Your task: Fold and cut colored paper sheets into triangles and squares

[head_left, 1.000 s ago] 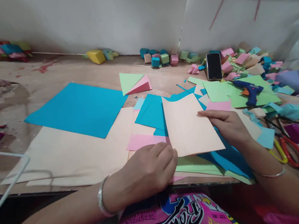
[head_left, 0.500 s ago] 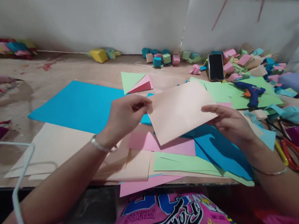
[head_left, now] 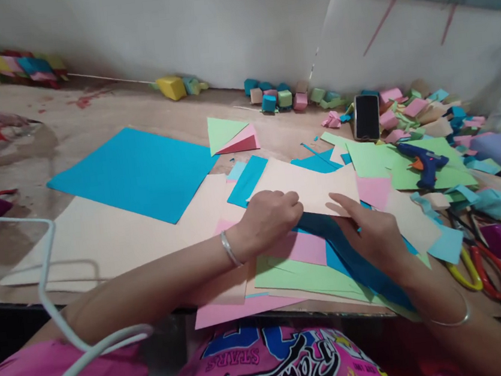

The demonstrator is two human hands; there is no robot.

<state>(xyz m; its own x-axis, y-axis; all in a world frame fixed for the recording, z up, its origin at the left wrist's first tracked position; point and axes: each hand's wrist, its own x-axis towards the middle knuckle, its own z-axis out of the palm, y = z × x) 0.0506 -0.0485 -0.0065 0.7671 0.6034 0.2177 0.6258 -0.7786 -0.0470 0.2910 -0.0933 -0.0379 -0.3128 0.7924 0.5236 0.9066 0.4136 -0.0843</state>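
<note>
- Here in the middle, a cream rectangular paper sheet (head_left: 311,184) hangs between both hands, just above the loose coloured papers.
- The left hand (head_left: 274,218) curls into a firm grip on its near edge, probably steadying that side; the thumb is hidden from me.
- The right hand (head_left: 363,226) takes the near right corner, some fingers above, others beneath, seemingly so the limp paper doesn't sag.
- So the hands stand apart, one sheet spanning them; a grip at each end likely keeps it flat.
- Under it, pink (head_left: 302,247) and pale green paper sheets (head_left: 310,275) overlap near the table's edge, presumably handy for reaching.
- Off left, a big bright blue paper sheet (head_left: 135,174) lies partly over a large cream paper sheet (head_left: 103,241), spread out where it can't crease, I'd say.
- Over right, a dark blue plastic glue gun (head_left: 426,159) rests on light green paper (head_left: 454,174), perhaps to guard the brown table (head_left: 148,124) from drips.
- Red-and-yellow-handled scissors (head_left: 479,270) lie beside the right forearm, handles facing the person, an easy grab.
</note>
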